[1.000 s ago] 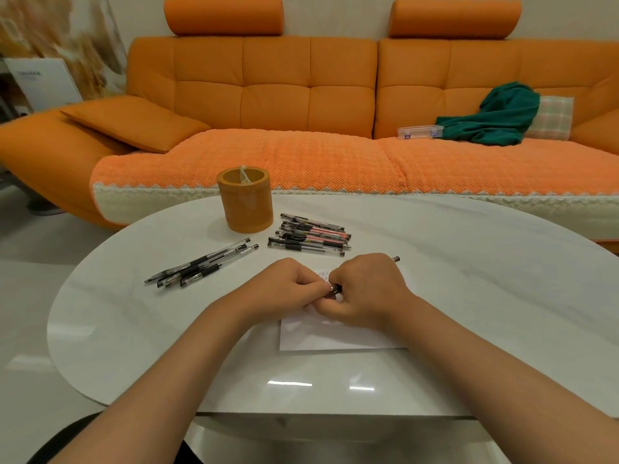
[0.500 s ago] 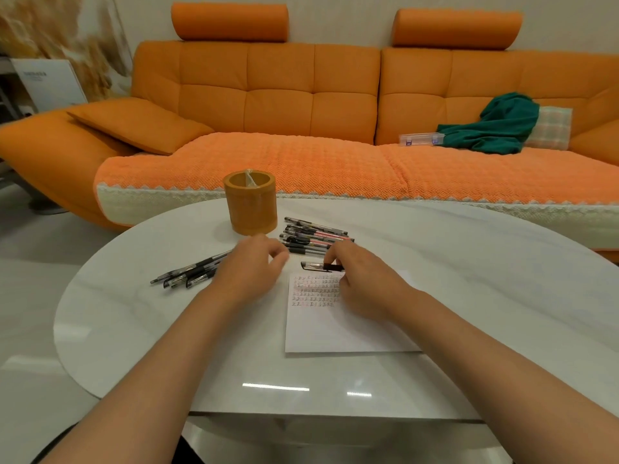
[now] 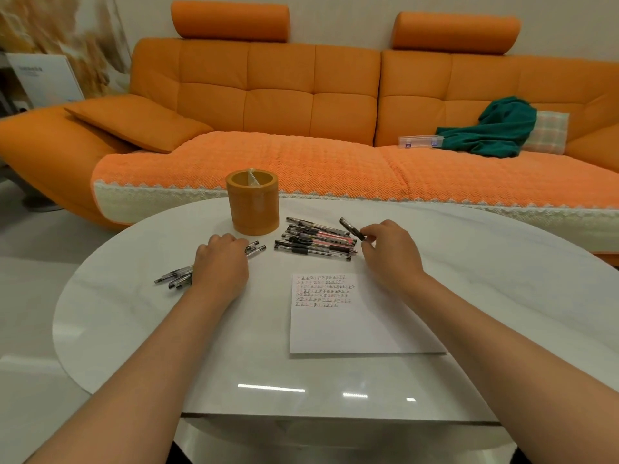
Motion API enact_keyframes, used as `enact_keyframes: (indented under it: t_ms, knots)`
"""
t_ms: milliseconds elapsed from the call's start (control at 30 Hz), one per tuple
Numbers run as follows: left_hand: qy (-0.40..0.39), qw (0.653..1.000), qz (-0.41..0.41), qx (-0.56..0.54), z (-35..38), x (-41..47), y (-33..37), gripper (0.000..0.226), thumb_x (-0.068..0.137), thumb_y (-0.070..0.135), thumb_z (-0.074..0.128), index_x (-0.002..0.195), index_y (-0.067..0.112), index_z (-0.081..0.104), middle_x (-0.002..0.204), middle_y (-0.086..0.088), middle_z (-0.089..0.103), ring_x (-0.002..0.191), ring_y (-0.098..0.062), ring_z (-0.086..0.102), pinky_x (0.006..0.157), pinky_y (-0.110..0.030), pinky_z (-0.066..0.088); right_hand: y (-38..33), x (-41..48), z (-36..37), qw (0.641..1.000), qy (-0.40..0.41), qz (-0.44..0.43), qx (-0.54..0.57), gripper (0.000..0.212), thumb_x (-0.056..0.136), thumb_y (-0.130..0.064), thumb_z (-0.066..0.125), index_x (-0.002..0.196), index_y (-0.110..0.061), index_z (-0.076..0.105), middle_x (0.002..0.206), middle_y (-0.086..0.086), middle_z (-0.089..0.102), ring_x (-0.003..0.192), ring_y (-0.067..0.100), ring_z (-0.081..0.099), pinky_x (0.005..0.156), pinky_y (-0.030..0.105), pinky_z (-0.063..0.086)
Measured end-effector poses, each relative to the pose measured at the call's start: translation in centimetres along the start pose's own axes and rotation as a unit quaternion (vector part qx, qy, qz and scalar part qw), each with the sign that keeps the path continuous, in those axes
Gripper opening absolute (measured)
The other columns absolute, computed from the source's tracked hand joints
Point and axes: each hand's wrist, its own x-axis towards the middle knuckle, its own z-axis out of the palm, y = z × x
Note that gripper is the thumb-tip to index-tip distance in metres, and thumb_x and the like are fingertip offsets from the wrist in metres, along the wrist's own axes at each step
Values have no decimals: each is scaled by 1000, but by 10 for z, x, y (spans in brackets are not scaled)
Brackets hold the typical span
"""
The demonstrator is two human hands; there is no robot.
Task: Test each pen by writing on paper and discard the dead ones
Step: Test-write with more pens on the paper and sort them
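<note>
Two hands: the right hand (image 3: pixel 388 252) pinches one black pen (image 3: pixel 351 228) in its fingers above the bigger pen pile (image 3: pixel 316 242); the left hand (image 3: pixel 219 262) lies on the smaller group (image 3: pixel 174 277), grip unclear. One paper (image 3: pixel 351 326) and one cup (image 3: pixel 253 205) sit on the bench (image 3: pixel 134 313).

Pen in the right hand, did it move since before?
Yes. The pen, pinched by the right hand, has gone from above the paper to past its far edge, beside the pile of pens.

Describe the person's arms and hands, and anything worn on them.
Both arms are bare, with no sleeves in view: the left arm and right arm carry no watch, band or marking. The left hand and right hand are ungloved, and no ring shows.
</note>
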Motion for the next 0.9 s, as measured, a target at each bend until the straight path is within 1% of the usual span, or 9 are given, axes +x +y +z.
enact_keyframes:
  t_ms: [133,233,367,467,567,667,767,833,900]
  knots:
    - [16,999,-5,-44,1,2,2,39,97,10,46,132,22,59,124,-6,61,113,-29,50,93,-40,41,7,11,10,999,-11,50,-13,26,98,-11,53,118,-13,70,108,9,58,84,26,56,70,35,47]
    - [24,997,-8,-76,-2,4,4,31,97,13,51,124,22,63,119,-4,63,111,-27,51,92,-40,43,10,18,15,997,-26,73,-16,25,96,-8,53,111,-9,73,104,13,62,81,29,60,73,38,54]
    - [49,992,-9,-112,-6,4,8,12,94,23,64,105,23,67,102,1,66,99,-23,53,83,-37,46,10,20,19,995,-50,84,-29,23,96,-10,53,106,-5,73,103,14,67,85,31,64,80,44,57]
    - [52,990,-5,-128,-6,4,8,6,91,21,68,97,24,67,96,2,68,94,-22,55,80,-36,47,7,19,17,994,-59,82,-30,27,98,-23,56,116,-7,68,115,13,61,96,31,62,83,43,55]
    - [48,987,-5,-154,-7,4,7,9,90,22,71,99,24,71,99,1,69,92,-19,55,78,-34,48,0,14,16,997,-39,51,-42,32,98,-30,56,126,-16,62,122,8,54,108,29,54,82,40,51]
    - [53,989,-2,-138,-10,2,6,16,93,30,69,106,25,76,103,2,71,92,-18,56,77,-31,47,-17,9,12,999,-26,-8,-31,32,98,-28,53,127,-19,62,122,4,52,110,24,51,80,36,47]
    - [64,994,21,-85,-16,0,7,19,96,35,62,104,28,78,99,0,72,93,-23,58,77,-33,45,-40,1,7,996,-62,-67,14,32,98,-27,55,129,-23,61,124,0,52,104,21,56,78,32,44]
    - [76,994,45,-61,-23,-2,11,21,99,36,58,105,28,77,97,0,70,92,-22,57,75,-31,37,-53,-6,4,989,-96,-105,45,33,99,-28,55,131,-25,60,127,-2,53,104,20,59,83,33,48]
    - [97,991,71,-58,-29,-5,16,22,98,36,59,112,31,76,102,2,70,98,-22,57,77,-32,31,-65,-12,3,982,-124,-130,62,37,99,-28,55,135,-26,57,130,-3,53,108,18,58,91,34,48]
